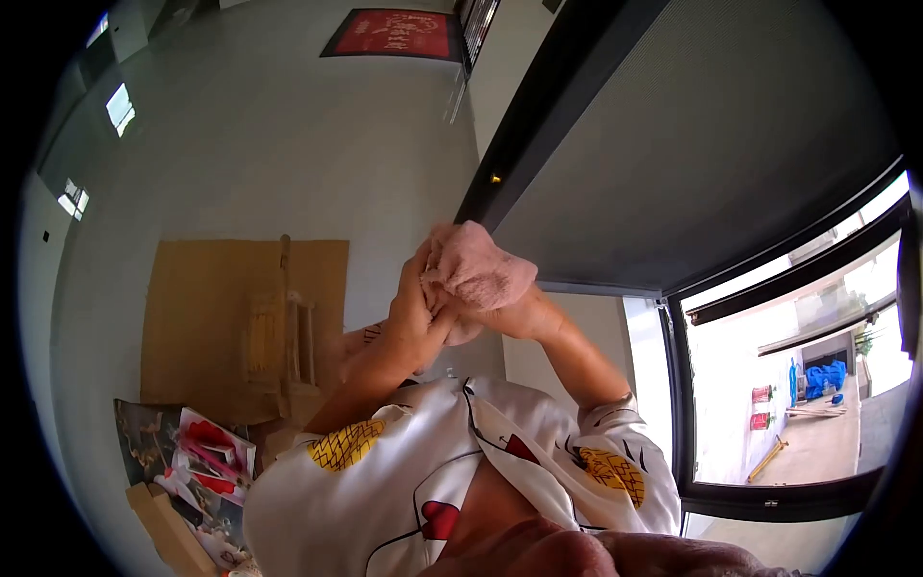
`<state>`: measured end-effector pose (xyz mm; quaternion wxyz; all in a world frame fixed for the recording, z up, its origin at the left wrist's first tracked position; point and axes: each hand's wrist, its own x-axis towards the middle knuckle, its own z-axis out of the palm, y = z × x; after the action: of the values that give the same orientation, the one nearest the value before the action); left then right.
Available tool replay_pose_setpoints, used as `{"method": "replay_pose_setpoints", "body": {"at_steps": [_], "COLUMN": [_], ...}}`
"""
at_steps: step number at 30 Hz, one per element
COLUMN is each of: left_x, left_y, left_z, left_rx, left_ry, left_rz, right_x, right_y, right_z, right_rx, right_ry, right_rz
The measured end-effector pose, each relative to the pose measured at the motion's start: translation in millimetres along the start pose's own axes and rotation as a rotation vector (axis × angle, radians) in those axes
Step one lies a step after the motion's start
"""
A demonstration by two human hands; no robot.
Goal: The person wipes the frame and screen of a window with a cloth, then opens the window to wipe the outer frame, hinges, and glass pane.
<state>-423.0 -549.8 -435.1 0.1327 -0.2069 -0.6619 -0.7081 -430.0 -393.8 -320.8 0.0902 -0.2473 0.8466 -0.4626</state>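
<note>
A bunched pink cloth (481,269) is between my two hands, above my chest. My left hand (415,306) wraps round the cloth's left and lower side. On the right, my right hand (517,315) grips it from below, its fingers mostly hidden by the folds. Some pink fabric also shows beneath the hands. Just beyond the cloth is a dark door frame (510,163).
A cardboard sheet (192,308) lies on the floor at left, with a small wooden stool (298,337) on it. Below are printed bags (207,452). A red mat (394,34) is at the top. Glazing (779,385) stands at right.
</note>
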Motion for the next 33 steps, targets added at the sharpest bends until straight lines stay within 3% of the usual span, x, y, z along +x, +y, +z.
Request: {"method": "replay_pose_setpoints", "body": {"at_steps": [1, 2, 3, 4, 6, 7, 9, 11, 13, 16, 19, 21, 24, 27, 28, 30, 33], "left_x": [-1.5, -0.6, -5.4, -3.2, 10.4, 23.7, 52.3, 95.4, 150.4, 225.5, 300.6, 337.7, 384.1, 430.8, 455.3, 455.2, 415.6], "left_y": [-14.6, -17.2, -17.8, -10.9, 22.2, 41.8, 103.9, 150.8, 197.7, 276.4, 363.4, 397.3, 440.1, 452.5, 443.9, 428.1, 420.7], "left_z": [-13.5, -17.1, -33.6, -46.4, -70.9, -70.7, -58.6, -44.5, -28.2, 4.4, 26.9, 24.8, 31.8, 46.8, 61.3, 78.5, 72.2], "left_rx": [0.271, -0.187, -0.024, -0.167, -0.442, -0.396, -0.379, -0.242, -0.188, -0.28, -0.308, -0.113, -0.084, 0.143, 0.072, -0.008, 0.196], "left_ry": [-0.116, -0.124, -0.091, -0.045, 0.038, 0.076, 0.067, 0.122, 0.122, 0.154, 0.168, 0.262, 0.352, 0.259, 0.202, 0.447, 0.46], "left_rz": [-0.012, -0.19, -0.207, -0.251, -0.34, -0.159, 0.131, 0.384, 0.604, 0.873, 1.089, 1.129, 1.446, 1.281, 1.481, 1.417, 1.288], "right_x": [1.6, 1.6, 1.3, -0.1, -20.0, -24.1, -22.3, -4.3, 22.2, 56.5, 78.3, 83.8, 86.4, 81.3, 80.3, 79.8, 81.4], "right_y": [0.7, 6.2, 12.0, 12.2, 0.4, -7.1, -53.8, -84.2, -115.2, -119.9, -111.2, -104.4, -107.5, -114.1, -114.2, -112.5, -109.2], "right_z": [-6.0, -18.4, -33.4, -47.6, -70.3, -78.2, -84.8, -95.4, -93.0, -87.2, -94.7, -100.7, -99.8, -99.6, -100.4, -101.8, -105.0], "right_rx": [-0.154, -0.119, -0.081, -0.035, -0.155, -0.217, -0.321, -0.696, -0.847, -0.919, -0.762, -0.825, -0.859, -0.853, -0.861, -0.886, -0.932], "right_ry": [-0.02, -0.166, -0.307, -0.442, -0.279, -0.204, 0.413, 0.897, 1.136, 1.228, 1.232, 1.223, 1.245, 1.261, 1.262, 1.258, 1.235], "right_rz": [-0.038, 0.105, 0.253, 0.399, 0.251, 0.173, -0.178, -0.553, -0.679, -0.784, -0.769, -0.802, -0.85, -0.883, -0.879, -0.874, -0.872]}}
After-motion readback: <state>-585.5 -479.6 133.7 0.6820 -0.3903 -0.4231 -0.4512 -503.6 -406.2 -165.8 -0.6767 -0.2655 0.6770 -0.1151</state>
